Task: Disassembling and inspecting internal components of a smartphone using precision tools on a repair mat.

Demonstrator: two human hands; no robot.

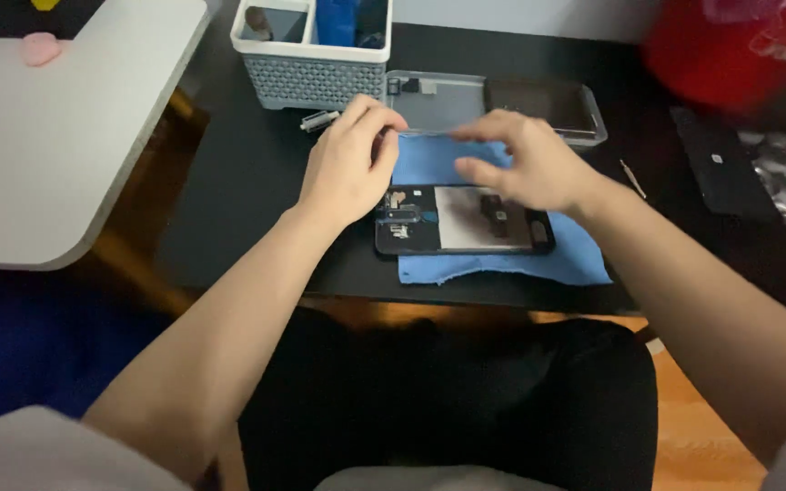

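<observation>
A flat, opened black smartphone with its back cover off (462, 221) lies lengthwise on a soft blue cloth with a frayed lower hem (502, 259); a pale grey rectangular plate fills its middle and small dark metal parts crowd its left end; the cloth rests on a matte black bench (247, 164), its hem just short of the near edge.

The left hand (349, 168) is curled above the phone's left end, thumb and fingers pinched together near the cloth's upper edge; what they pinch is too small and blurred to tell. The right hand (528, 165) hovers over the phone's right half, blurred, fingers spread and loosely bent, gripping nothing that shows; the 2 hands are apart, with a thin straight strip-like line seeming to run between their fingertips.

Just behind the hands sits a shallow clear plastic tray with rounded corners (438, 102), holding a dark glossy rectangular panel (543, 102); to its left, touching or nearly so, stands a white plastic basket with perforated walls (311, 77); a small silver metal piece (320, 120) lies by the basket's foot.

To the right, well apart, a slim black rectangular device (720, 168) lies flat; bare bench shows left of the cloth; a white rounded table (56, 136) stands beyond the bench's left edge.
</observation>
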